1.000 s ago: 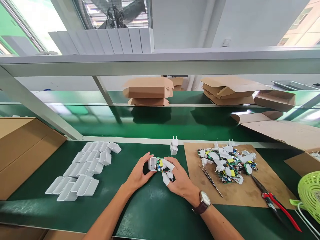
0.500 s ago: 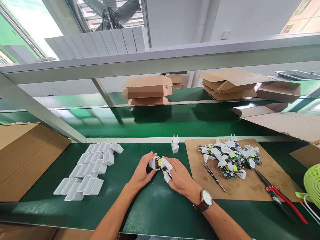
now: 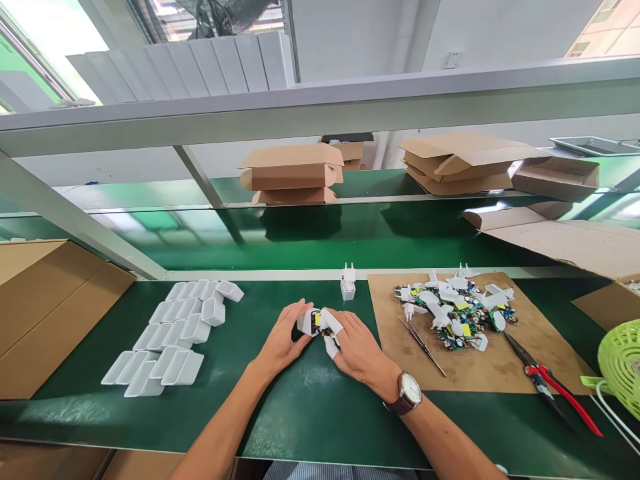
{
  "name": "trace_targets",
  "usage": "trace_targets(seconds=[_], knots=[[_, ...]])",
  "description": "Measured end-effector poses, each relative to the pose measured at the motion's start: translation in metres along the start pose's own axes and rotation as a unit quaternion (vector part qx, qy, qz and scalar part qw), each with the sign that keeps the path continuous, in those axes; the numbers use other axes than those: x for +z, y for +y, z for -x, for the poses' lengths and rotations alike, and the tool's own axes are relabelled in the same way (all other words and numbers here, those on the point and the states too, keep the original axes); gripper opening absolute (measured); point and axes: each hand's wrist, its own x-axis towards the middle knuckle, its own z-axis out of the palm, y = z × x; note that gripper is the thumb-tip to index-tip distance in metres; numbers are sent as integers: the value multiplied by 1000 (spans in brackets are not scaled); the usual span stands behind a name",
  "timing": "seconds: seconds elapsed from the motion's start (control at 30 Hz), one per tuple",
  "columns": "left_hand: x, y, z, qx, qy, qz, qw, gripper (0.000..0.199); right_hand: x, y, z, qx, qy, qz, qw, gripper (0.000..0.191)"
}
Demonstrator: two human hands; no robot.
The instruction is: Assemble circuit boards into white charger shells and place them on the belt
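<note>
Over the middle of the green bench, my left hand [image 3: 286,337] is closed around a white plastic charger housing [image 3: 304,322]. My right hand [image 3: 361,348], with white coverings on some fingertips and a watch at the wrist, grips a small circuit board [image 3: 316,322] with a yellow part on it. The board's left end meets the housing's opening; how deep it sits inside is hidden by my fingers. Left of my hands, several empty white housings [image 3: 175,333] lie in slanting rows. Behind my right hand stands a white plug adapter [image 3: 348,283], prongs up.
On a brown cardboard sheet [image 3: 395,327] at right lie a pile of circuit boards with white plug parts [image 3: 455,310], tweezers [image 3: 425,348] and red-handled pliers [image 3: 545,380]. A green fan [image 3: 623,360] stands far right, a carton [image 3: 55,320] at left. Flattened boxes [image 3: 295,173] rest on the shelf behind.
The view has shifted slightly, so things sit a little higher in it. Both hands keep the housing and board together, with hardly any visible movement between them.
</note>
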Motion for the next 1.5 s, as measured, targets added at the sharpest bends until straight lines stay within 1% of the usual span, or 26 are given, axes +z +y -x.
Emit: trace_targets(seconds=[0.17, 0.3, 0.53, 0.73, 1.0, 1.17, 1.3, 1.5], knots=[[0, -1, 0, 1, 6, -8, 1000, 73, -1, 0, -1, 4, 2, 6, 1000, 65], [0, 0, -1, 17, 19, 4, 1000, 70, -1, 0, -2, 3, 10, 11, 1000, 64], [1, -1, 0, 4, 14, 6, 1000, 69, 1, 2, -2, -3, 15, 6, 1000, 62], [-1, 0, -1, -7, 10, 0, 1000, 69, 1, 1, -2, 0, 13, 10, 1000, 65], [1, -1, -1, -4, 14, 4, 1000, 62, 5, 3, 0, -7, 3, 31, 999, 59], [0, 1, -2, -10, 22, 4, 1000, 67, 4, 2, -1, -10, -3, 31, 999, 54], [-2, 2, -3, -3, 25, 0, 1000, 70, 2, 0, -2, -16, 3, 39, 999, 49], [-2, 2, -2, -2, 18, -1, 1000, 70, 1, 1, -1, -8, -9, 30, 999, 50]])
